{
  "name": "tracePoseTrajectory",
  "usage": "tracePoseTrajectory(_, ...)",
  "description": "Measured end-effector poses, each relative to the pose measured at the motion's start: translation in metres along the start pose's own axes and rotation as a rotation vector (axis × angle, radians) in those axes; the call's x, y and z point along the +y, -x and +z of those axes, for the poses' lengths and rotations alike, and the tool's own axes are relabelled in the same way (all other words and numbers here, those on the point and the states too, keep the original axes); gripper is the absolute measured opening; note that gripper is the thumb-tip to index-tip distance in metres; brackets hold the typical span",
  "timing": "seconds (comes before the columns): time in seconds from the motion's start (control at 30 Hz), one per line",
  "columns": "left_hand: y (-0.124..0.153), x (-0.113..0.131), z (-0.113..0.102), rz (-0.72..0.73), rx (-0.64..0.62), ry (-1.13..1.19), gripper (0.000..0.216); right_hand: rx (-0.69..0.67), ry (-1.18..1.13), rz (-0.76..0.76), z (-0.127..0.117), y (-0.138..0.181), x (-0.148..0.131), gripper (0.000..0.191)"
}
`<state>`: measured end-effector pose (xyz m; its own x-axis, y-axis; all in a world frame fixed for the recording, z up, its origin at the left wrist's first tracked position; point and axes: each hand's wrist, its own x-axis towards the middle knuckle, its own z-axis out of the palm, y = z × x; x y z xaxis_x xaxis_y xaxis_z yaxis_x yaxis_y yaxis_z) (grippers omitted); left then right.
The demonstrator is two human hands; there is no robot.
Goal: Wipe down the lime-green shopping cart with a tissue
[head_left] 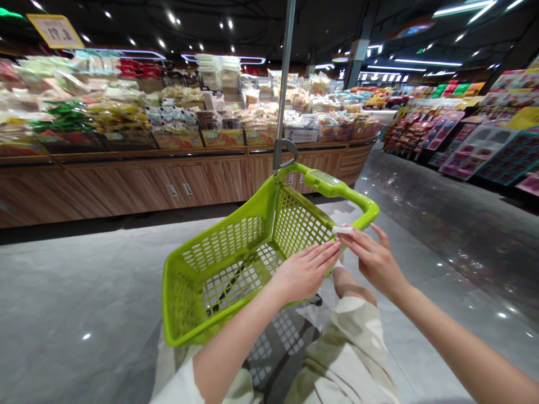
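A bright green plastic shopping cart with grid walls stands right in front of me, its basket showing only its bare grid floor. My left hand lies over the near rim by the handle end, palm down, with its fingers stretched out together. Just right of it, my right hand pinches a folded white wipe against the cart near the handle's corner. The curved green handle runs behind the right fingers. The undersides of both hands are hidden.
Beyond the cart runs a wood-panelled counter stacked with packaged goods. A metal pole rises at the cart's far corner. Shelves of packaged goods line the right side. A price sign hangs upper left. Grey shiny floor surrounds the cart.
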<state>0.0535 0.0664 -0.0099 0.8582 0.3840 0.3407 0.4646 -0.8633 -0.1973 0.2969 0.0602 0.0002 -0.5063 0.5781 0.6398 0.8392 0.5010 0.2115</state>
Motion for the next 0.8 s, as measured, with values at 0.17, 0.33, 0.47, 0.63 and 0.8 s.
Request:
tracePoseTrajectory(0.17, 0.0, 0.0, -0.002, 0.005, -0.008, -0.011, 0.057, 0.09, 0.113, 0.281, 0.0, -0.006, 0.033, 0.064)
tracePoseTrajectory(0.33, 0.0, 0.0, 0.001, 0.003, -0.003, -0.014, 0.059, 0.025, 0.013, 0.054, 0.004, -0.001, -0.002, 0.063)
tracePoseTrajectory(0.47, 0.0, 0.0, -0.001, 0.003, -0.005, -0.009, 0.059, 0.024, 0.04, 0.077, -0.001, -0.002, 0.016, 0.065)
tracePoseTrajectory(0.63, 0.0, 0.0, -0.002, 0.008, -0.002, -0.001, 0.059, 0.096, 0.12, 0.286, -0.001, -0.008, 0.027, 0.063)
tracePoseTrajectory(0.8, 0.001, 0.0, 0.0, 0.004, -0.001, 0.002, 0.061, -0.002, -0.024, -0.004, 0.001, 0.0, -0.003, 0.067)
